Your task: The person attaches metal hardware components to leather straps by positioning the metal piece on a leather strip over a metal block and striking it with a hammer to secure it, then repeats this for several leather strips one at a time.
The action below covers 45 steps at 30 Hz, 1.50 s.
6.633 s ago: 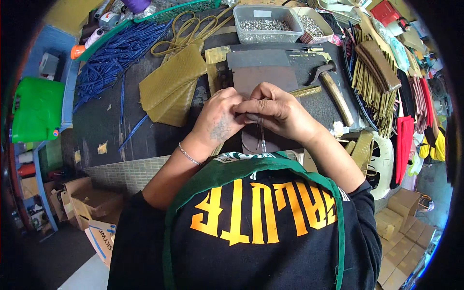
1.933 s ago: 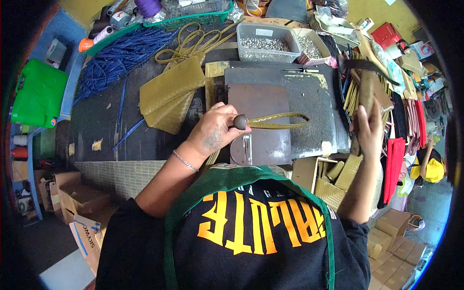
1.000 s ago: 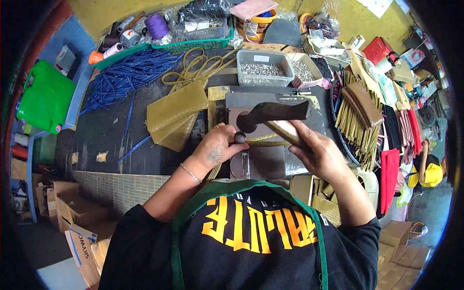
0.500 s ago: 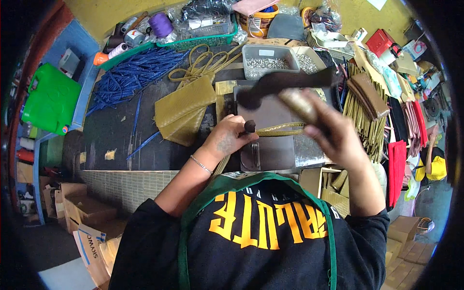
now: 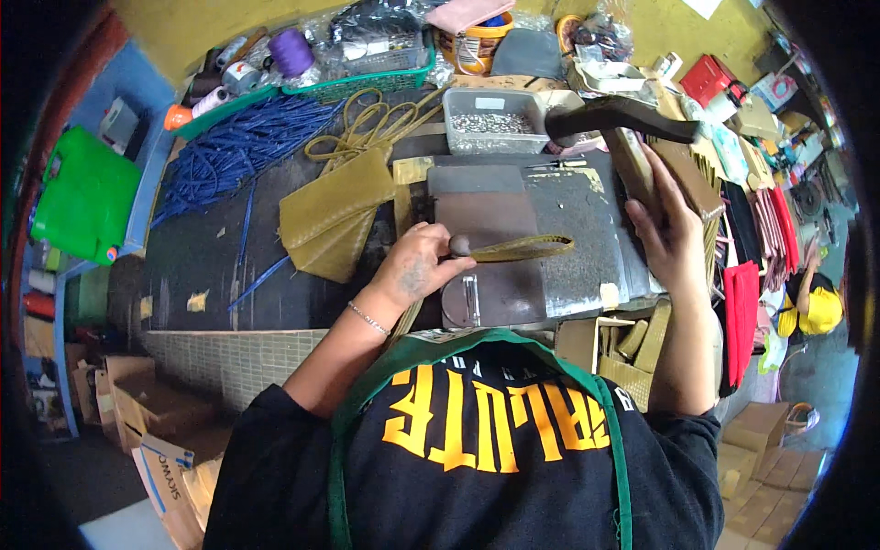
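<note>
In my right hand a hammer is gripped by its wooden handle, its dark curved head raised above the right of the bench. My left hand is closed around a short dark rod with a rounded top, which looks like a punch; its lower end is hidden. An olive strap bends into a loop that sticks out to the right from under my left fingers. Beneath lie a brown pad and a dark slab. A folded olive woven-pattern pouch rests left of my left hand.
Blue strips are heaped at the back left. A clear tub of small metal pieces stands behind the pad. Olive cords coil behind the pouch. Cardboard boxes sit below the bench edge. Another person in yellow is at far right.
My right hand has lifted the hammer up and to the right, away from the punch. My left hand keeps its hold on the punch. The whole view has shifted slightly.
</note>
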### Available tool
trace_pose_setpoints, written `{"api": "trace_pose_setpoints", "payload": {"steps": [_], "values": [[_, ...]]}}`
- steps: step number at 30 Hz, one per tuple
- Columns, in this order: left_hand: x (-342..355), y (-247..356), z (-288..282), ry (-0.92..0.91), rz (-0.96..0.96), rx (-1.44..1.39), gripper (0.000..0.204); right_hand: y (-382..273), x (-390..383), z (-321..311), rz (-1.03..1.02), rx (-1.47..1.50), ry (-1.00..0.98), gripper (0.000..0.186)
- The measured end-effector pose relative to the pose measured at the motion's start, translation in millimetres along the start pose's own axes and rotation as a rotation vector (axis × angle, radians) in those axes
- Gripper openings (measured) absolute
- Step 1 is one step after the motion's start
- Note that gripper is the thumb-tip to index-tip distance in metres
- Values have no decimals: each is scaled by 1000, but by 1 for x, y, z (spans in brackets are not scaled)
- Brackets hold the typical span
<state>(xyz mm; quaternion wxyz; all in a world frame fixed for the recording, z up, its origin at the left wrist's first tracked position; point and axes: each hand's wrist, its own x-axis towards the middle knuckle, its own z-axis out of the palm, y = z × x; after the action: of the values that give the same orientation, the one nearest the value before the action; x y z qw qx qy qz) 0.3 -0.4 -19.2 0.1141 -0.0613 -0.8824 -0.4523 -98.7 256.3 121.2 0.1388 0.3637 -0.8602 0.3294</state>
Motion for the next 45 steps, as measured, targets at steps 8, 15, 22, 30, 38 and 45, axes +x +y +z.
{"api": "trace_pose_setpoints", "payload": {"steps": [8, 15, 22, 30, 38, 45], "values": [[7, 5, 5, 12, 17, -47, 21, 147, -60, 70, 230, -631, -184, 51], [-1, 8, -11, -92, -42, 95, 19, -6, 8, 72, -274, 75, -156, 49], [6, 9, -19, -131, -261, -237, 29, 8, 7, 161, 180, 827, -310, 28], [-6, -16, -21, -188, -543, -302, 19, 58, 35, 160, 500, 546, -229, 34], [0, -9, -27, -260, -469, -244, 13, 131, 33, 163, 427, -239, -441, 31], [-3, -5, -31, -233, -453, -363, 11, 118, 36, 150, 323, -325, -472, 33]]}}
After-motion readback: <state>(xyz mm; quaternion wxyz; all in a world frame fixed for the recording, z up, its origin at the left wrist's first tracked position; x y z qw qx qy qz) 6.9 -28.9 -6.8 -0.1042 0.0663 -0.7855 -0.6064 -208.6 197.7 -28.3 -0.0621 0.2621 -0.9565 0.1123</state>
